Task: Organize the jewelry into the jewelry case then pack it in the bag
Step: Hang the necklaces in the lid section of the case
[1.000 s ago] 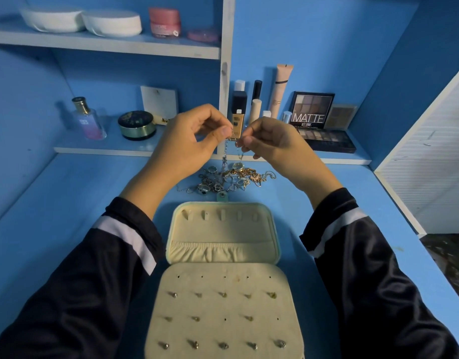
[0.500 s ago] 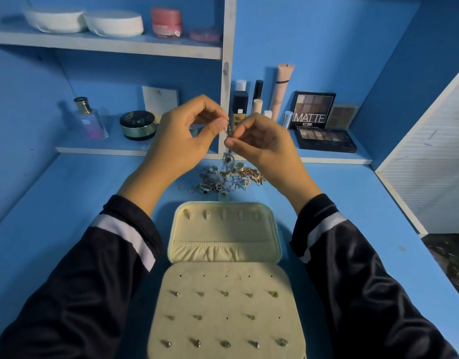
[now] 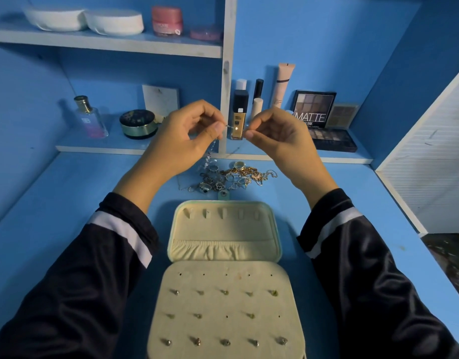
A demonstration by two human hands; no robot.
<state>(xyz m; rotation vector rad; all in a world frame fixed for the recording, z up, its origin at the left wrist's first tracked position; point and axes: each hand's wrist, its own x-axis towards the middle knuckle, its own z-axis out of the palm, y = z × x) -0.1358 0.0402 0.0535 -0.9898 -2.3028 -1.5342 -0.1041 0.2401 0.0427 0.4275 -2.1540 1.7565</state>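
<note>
Pinching a thin silver chain [image 3: 210,153] w/ left hand [image 3: 183,143] and right hand [image 3: 283,143], thumb + forefinger tips closed on it, other fingers loosely curled. Short stretch spanning between tips, rest dangling below left hand toward tangled gold-and-silver jewelry pile [image 3: 231,177] on far blue tabletop [image 3: 67,203]. Just nearer: open cream fabric jewelry case [image 3: 223,229] lying flat, small studs [image 3: 224,342] in near panel.

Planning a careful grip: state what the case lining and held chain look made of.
The case lining seems matte velvety fabric; its pocket edge gathers softly. The chain is probably silvery metal; it glints and hangs limp from the left hand.
</note>
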